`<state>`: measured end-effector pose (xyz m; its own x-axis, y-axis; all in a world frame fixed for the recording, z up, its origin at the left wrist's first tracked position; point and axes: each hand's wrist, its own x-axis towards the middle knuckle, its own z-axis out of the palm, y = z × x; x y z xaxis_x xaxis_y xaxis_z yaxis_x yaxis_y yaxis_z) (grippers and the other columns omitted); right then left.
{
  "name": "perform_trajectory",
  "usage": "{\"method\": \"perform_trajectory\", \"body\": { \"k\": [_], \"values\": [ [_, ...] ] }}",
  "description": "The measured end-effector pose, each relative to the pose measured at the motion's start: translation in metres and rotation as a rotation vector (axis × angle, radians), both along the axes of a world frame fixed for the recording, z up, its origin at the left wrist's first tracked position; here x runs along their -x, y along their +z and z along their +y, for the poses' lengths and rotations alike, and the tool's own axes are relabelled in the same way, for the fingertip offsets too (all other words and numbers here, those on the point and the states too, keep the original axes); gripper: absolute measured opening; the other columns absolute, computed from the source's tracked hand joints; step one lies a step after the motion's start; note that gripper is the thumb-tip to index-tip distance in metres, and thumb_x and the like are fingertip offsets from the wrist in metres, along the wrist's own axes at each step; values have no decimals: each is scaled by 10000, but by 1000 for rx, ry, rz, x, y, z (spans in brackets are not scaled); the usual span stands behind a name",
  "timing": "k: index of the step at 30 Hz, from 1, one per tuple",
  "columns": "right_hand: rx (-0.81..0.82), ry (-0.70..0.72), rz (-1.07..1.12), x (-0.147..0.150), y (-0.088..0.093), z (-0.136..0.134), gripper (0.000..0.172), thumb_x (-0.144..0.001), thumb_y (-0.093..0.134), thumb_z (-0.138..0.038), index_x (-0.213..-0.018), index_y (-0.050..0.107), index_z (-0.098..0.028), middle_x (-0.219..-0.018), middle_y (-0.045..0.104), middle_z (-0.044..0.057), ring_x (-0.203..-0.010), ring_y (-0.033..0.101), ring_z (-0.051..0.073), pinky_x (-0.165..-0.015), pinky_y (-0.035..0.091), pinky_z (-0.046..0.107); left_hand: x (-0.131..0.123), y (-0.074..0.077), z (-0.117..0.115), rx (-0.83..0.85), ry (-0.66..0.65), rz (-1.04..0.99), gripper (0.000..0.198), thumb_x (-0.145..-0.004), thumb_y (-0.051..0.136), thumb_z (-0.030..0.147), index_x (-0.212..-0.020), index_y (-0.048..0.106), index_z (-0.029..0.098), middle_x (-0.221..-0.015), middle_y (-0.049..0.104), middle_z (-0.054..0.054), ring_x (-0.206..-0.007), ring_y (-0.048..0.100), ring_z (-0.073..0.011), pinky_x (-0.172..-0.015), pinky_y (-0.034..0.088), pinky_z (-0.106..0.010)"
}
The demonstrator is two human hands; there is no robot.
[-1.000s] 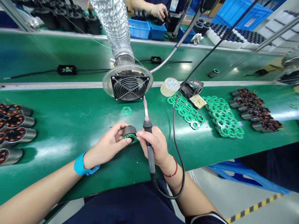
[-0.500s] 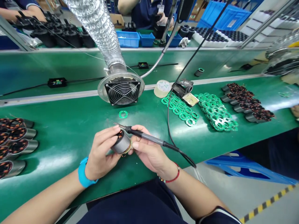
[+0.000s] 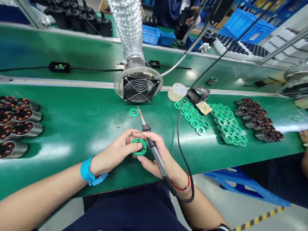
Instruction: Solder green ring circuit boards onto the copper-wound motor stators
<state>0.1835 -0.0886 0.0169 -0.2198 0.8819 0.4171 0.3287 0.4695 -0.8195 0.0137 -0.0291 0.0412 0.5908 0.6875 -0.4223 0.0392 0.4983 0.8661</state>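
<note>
My left hand (image 3: pixel 115 149) is closed around a motor stator, its thumb resting across the green ring-shaped circuit board (image 3: pixel 143 150) on the stator's end. That board faces up toward me; the metal body beneath is mostly hidden by fingers. In my right hand (image 3: pixel 167 157) is a soldering iron (image 3: pixel 157 158), its tip pointing away toward the fan and apart from the board. Fingers of the right hand also lie at the board's right and lower edges. A loose green ring board (image 3: pixel 131 112) lies on the bench just left of the iron's tip.
A fume fan (image 3: pixel 140 89) hangs ahead. Wound stators stand at left (image 3: pixel 27 128) and right (image 3: pixel 261 123). Green ring boards (image 3: pixel 227 125), an iron stand (image 3: pixel 198 93) and a round tub (image 3: pixel 177 92) are to the right. The iron's cord (image 3: pixel 178 128) crosses the bench. Someone works opposite.
The stator has been turned so its circuit board faces up toward me. The soldering iron has swung from pointing left to pointing away. The camera view has shifted.
</note>
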Motion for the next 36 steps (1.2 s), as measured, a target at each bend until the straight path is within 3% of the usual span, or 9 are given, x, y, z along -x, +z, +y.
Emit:
{"method": "perform_trajectory", "body": {
  "k": [5, 10, 16, 18, 22, 25, 28, 32, 36],
  "values": [
    [-150, -209, -12, 3, -6, 2, 690, -860, 769, -297, -1435, 390, -330, -1228, 670, 86, -1101, 680, 241, -942, 584, 432, 0, 5, -1, 209, -14, -107, 283, -766, 742, 363, -961, 655, 177, -913, 631, -9, -865, 541, -146, -790, 439, -266],
    [-143, -212, 63, -3, -5, 0, 557, -942, 647, -205, -1428, 404, -326, -1172, 711, 64, -1054, 721, 211, -929, 595, 417, 2, 3, 4, 215, -42, -77, 215, -772, 730, 354, -799, 654, 155, -792, 614, -7, -761, 545, -136, -685, 422, -251],
    [-250, -263, -94, -10, 3, 5, 435, -927, 596, -90, -1283, 488, -314, -889, 720, -13, -738, 683, 166, -734, 564, 340, 3, 0, 5, 159, -193, 2, 235, -803, 633, 392, -795, 662, 159, -818, 656, -38, -793, 596, -174, -699, 474, -283],
    [-296, -269, -243, -10, 4, 8, 338, -928, 582, -93, -1196, 521, -291, -830, 704, -11, -689, 639, 170, -675, 521, 325, 5, -2, 6, -69, -198, 118, 288, -846, 569, 398, -948, 702, 164, -942, 696, -62, -900, 620, -210, -787, 509, -327],
    [-237, -303, -325, -4, 3, 9, 249, -928, 544, -97, -1107, 545, -270, -824, 677, -5, -694, 612, 168, -664, 474, 313, 10, -12, 8, -826, -93, 414, 492, -913, 488, 274, -1364, 587, 102, -1202, 687, -135, -1092, 615, -250, -979, 495, -411],
    [64, -332, -9, 4, 0, 7, 263, -926, 543, -128, -1140, 505, -276, -820, 642, -35, -696, 621, 137, -677, 493, 288, 17, -20, 8, -1403, -14, 507, 449, -935, 462, 121, -1364, 593, 101, -1173, 706, -142, -1057, 632, -242, -969, 497, -401],
    [443, -255, 469, 10, 0, 7, 283, -883, 611, -206, -1121, 476, -277, -760, 602, -69, -636, 612, 109, -643, 506, 262, 22, -21, 6, -1713, 16, 459, 443, -928, 530, 65, -1341, 617, 198, -1201, 714, -106, -1119, 628, -241, -1001, 481, -377],
    [673, -133, 825, 14, 1, 9, 397, -787, 738, -306, -1099, 493, -281, -749, 602, -76, -584, 591, 96, -600, 506, 258, 21, -14, 0, -1506, 83, 370, 441, -916, 577, 98, -1328, 618, 250, -1194, 712, -89, -1121, 633, -242, -987, 483, -374],
    [513, -231, 671, 14, 3, 6, 395, -819, 741, -340, -1134, 510, -276, -689, 563, -91, -562, 549, 88, -571, 490, 237, 12, -5, -4, -837, 117, 325, 428, -883, 642, 260, -1300, 586, 184, -1182, 694, -110, -1040, 637, -245, -918, 513, -385]
  ]
}}
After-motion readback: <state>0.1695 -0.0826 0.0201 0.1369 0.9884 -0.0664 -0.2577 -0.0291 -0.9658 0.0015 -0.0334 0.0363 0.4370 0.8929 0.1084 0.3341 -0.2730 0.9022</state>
